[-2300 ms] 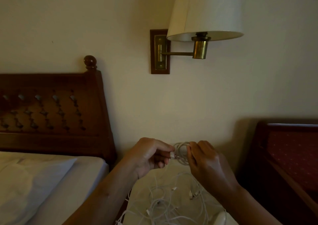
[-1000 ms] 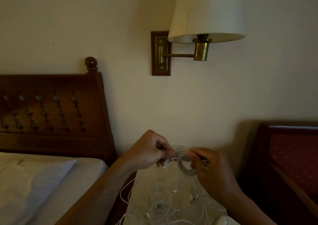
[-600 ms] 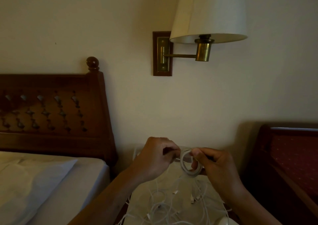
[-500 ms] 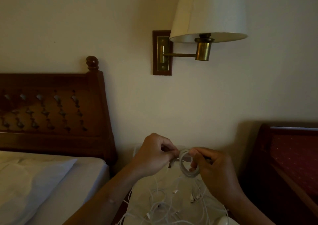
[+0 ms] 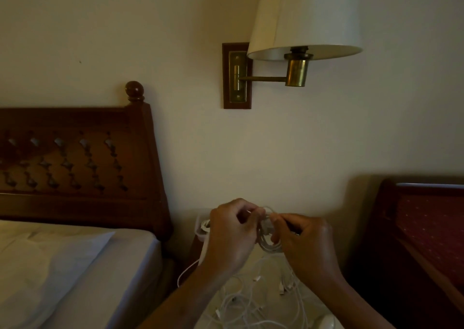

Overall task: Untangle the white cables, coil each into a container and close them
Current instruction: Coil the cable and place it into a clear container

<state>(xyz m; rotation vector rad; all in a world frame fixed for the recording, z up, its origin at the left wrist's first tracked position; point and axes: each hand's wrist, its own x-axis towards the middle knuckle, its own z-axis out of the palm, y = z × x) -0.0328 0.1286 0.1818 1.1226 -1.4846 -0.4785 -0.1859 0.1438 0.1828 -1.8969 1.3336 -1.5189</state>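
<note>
Carved dark wood headboard (image 5: 75, 162) w/ glossy finish; brass-look metal lamp arm (image 5: 296, 69), matt cloth shade (image 5: 305, 14); smooth white plastic-coated cables (image 5: 251, 301); bed sheet (image 5: 75, 273) matt cloth.

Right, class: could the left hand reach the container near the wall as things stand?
Probably yes: the container sits just behind the left hand, nothing between, though that hand pinches the coiled cable.

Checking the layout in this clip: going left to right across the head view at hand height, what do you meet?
bed → left hand → coiled white cable → right hand → chair
</note>
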